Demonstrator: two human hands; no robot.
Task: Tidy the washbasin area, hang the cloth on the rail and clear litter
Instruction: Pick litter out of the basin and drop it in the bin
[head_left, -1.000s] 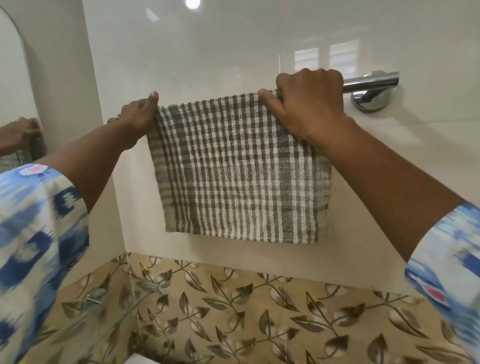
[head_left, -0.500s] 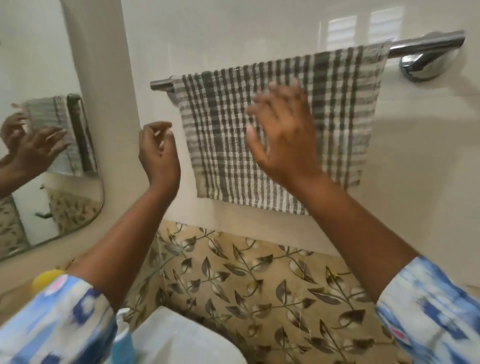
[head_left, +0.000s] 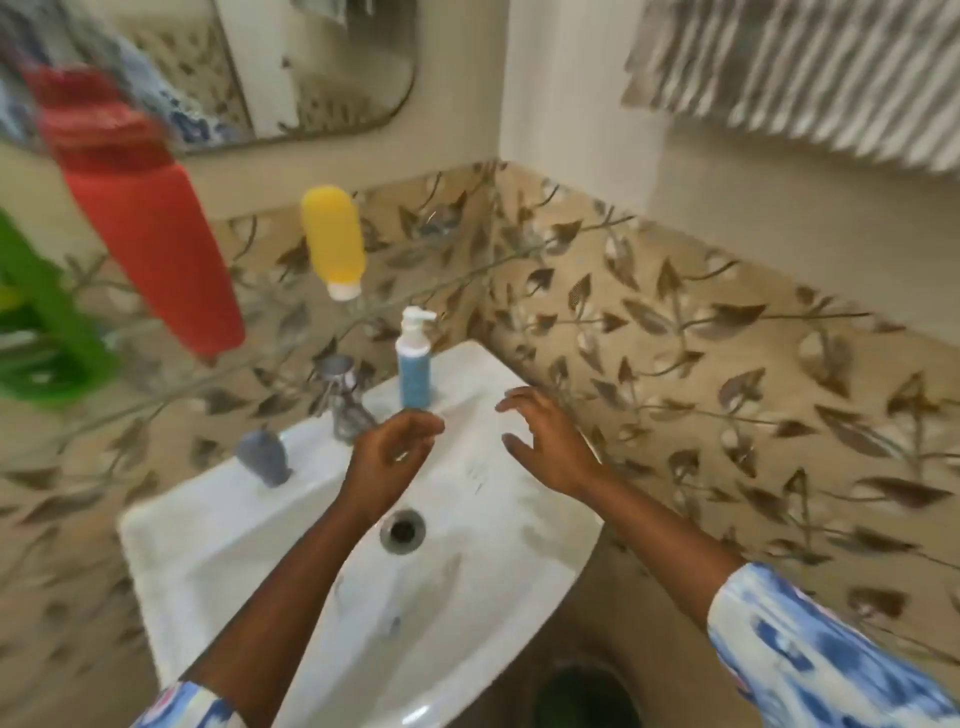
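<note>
The grey-and-white checked cloth (head_left: 800, 78) hangs at the top right, blurred; its rail is out of view. Below it stands the white washbasin (head_left: 218, 545) with a drain hole. My left hand (head_left: 389, 460) hovers over the bowl near the tap, fingers loosely curled, holding nothing. My right hand (head_left: 545, 441) is over the basin's right side, fingers spread, also empty. A blue pump bottle (head_left: 414, 371) stands on the basin's back rim, and a small grey-blue object (head_left: 265, 456) lies on the left rim.
A glass shelf above the basin holds a red bottle (head_left: 150, 244), a yellow bottle (head_left: 335, 241) standing on its cap, and a green holder (head_left: 36, 332). The chrome tap (head_left: 343, 400) is at the back. A mirror (head_left: 291, 67) hangs above. A dark bin (head_left: 587, 696) sits under the basin.
Both hands have left the cloth, which stays hanging, and have dropped down over the washbasin. The view has swung down from the rail to the basin.
</note>
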